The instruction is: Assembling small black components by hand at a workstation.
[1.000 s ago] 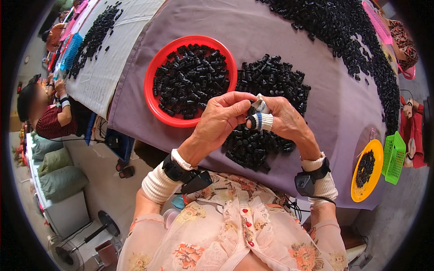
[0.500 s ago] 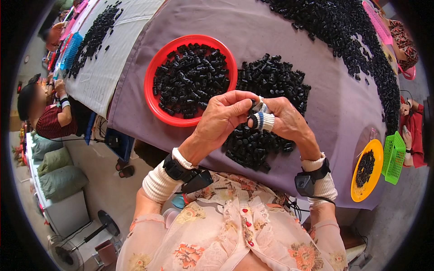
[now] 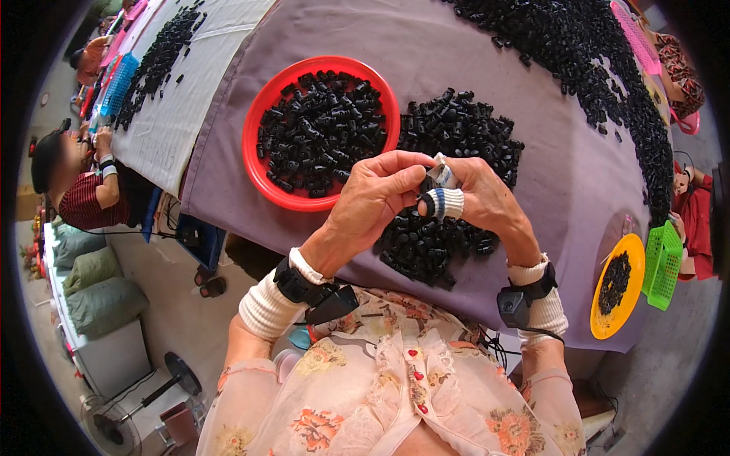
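Note:
My left hand [image 3: 374,194] and my right hand [image 3: 487,199] meet fingertip to fingertip over a pile of small black plastic parts [image 3: 456,137]. Thumb and forefinger of the left pinch a small black plastic part [image 3: 427,183], mostly hidden between the fingers. White knitted sleeves with blue-grey stripes cover the right thumb and forefinger, which close on the same part from the other side. Just left of the pile, a round red tray [image 3: 253,169] holds many more short black cylindrical parts.
A purple-grey cloth [image 3: 563,190] covers the table. More black parts [image 3: 555,45] spread along its far right. A yellow plate [image 3: 637,262] and a green basket [image 3: 663,266] stand at the right edge. Co-workers sit at left and right; a fan [image 3: 110,429] stands lower left.
My hands stay together in nearly the same place, with a slight shift of the right fingers around the part. At the right, a co-worker's hand has moved toward the green basket.

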Tool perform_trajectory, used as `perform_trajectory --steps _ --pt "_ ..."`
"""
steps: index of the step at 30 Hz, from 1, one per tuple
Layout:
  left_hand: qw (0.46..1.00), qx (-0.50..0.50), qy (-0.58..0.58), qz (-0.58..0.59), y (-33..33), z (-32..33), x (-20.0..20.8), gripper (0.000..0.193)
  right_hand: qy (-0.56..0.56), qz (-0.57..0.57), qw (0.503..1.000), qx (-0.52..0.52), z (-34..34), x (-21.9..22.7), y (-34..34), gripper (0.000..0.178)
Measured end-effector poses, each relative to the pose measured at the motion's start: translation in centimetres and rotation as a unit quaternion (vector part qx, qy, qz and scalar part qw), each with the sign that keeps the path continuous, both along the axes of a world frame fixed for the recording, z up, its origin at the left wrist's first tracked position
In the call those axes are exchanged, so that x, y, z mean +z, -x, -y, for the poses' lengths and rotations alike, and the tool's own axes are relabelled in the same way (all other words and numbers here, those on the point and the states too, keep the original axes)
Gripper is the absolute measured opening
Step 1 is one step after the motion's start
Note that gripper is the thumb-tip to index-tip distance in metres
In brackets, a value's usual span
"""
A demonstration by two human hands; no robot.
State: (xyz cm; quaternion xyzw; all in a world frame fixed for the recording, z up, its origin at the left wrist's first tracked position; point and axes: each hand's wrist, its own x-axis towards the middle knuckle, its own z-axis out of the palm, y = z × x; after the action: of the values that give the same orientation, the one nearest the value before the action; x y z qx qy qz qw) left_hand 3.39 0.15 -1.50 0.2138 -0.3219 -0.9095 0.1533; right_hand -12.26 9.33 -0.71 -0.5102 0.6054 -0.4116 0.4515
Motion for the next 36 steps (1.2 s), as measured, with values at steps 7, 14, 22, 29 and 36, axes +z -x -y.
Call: perform_trajectory --steps 7,14,22,29,36 --pt "1.0 0.0 0.004 -0.004 0.02 -0.08 -0.18 0.02 0.016 0.012 1.0 -0.004 -0.04 -0.12 -0.28 0.036" --pt "1.0 -0.004 0.01 0.0 0.07 -0.11 -0.38 0.02 -0.019 0.031 0.999 0.005 -0.31 -0.36 -0.14 0.036" --pt "1.0 -0.007 0.005 -0.008 0.02 0.0 0.09 0.019 0.031 -0.004 0.999 -0.008 -0.16 -0.34 -0.15 0.035" --pt "1.0 0.002 0.01 0.001 -0.03 -0.09 -0.24 0.019 0.006 0.017 1.0 -0.003 0.0 0.27 -0.35 0.033" --pt "1.0 0.005 0.018 0.002 0.1 -0.18 -0.33 0.019 0.02 0.021 1.0 -0.007 -0.16 -0.26 -0.35 0.032"
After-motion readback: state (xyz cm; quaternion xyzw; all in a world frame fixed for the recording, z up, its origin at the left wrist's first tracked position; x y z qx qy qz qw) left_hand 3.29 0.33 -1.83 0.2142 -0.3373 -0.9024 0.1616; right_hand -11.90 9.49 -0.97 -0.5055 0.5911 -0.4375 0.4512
